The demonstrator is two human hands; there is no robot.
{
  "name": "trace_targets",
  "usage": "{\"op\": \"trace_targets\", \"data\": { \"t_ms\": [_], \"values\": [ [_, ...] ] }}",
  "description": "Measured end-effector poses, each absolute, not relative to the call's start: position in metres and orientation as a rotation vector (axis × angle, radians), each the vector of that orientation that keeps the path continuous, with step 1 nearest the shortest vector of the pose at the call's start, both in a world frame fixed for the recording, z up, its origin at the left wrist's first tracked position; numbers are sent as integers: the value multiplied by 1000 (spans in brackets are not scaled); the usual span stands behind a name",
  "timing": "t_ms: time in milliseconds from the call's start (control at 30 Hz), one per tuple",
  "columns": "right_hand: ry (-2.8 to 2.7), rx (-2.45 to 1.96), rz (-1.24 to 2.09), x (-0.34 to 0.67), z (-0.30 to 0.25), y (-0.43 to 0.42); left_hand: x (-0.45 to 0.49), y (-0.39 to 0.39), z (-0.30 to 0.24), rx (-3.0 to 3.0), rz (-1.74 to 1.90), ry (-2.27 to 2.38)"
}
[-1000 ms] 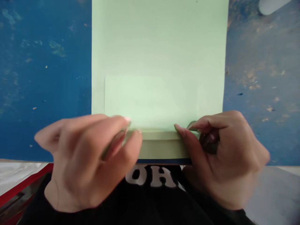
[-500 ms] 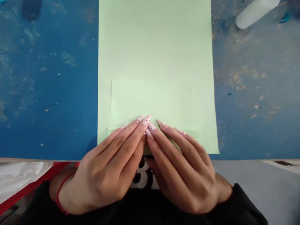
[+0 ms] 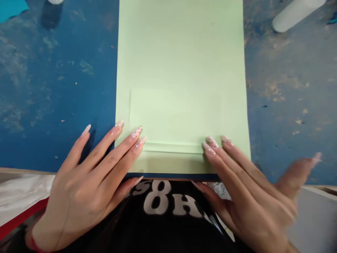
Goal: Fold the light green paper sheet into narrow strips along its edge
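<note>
A pale green sheet of paper (image 3: pixel 181 63) lies on the blue table (image 3: pixel 52 88), running from the near edge to the top of the view. Its near end is folded into a narrow strip (image 3: pixel 172 147), and a faint rectangular outline shows above the fold. My left hand (image 3: pixel 92 182) lies flat with fingers spread, its fingertips on the left end of the folded strip. My right hand (image 3: pixel 250 189) is also flat and spread, fingertips pressing the right end of the strip; its outer fingers are blurred. Neither hand holds anything.
A white cylinder (image 3: pixel 295 14) lies at the far right on the worn table top. A teal scrap (image 3: pixel 10 7) sits in the far left corner. White and red material (image 3: pixel 21 200) lies below the table edge at left. My black printed shirt fills the bottom.
Both hands slid apart from the middle of the fold out to its two ends, fingers now spread flat. One second ago they were pinching the strip.
</note>
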State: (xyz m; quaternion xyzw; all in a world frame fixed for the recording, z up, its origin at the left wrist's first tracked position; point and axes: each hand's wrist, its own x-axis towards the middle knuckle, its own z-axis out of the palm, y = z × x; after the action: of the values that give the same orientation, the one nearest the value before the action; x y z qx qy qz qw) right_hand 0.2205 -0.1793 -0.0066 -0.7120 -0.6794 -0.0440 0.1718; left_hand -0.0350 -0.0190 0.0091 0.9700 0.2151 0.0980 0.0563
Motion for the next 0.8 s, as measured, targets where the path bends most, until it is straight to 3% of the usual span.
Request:
{"op": "trace_targets", "data": {
  "t_ms": [267, 467, 633, 800],
  "values": [
    [-1853, -1988, -276, 223, -24, -187, -43, -18, -1, 3095, 334, 778],
    [-1823, -1843, -360, 222, -37, -191, -45, -26, -11, 3049, 871, 816],
    [-1793, -1733, -323, 221, -27, -193, -34, -23, -3, 3067, 665, 583],
    [-1744, -1673, -264, 210, -21, -191, -23, -9, 3, 2989, 552, 698]
  ]
}}
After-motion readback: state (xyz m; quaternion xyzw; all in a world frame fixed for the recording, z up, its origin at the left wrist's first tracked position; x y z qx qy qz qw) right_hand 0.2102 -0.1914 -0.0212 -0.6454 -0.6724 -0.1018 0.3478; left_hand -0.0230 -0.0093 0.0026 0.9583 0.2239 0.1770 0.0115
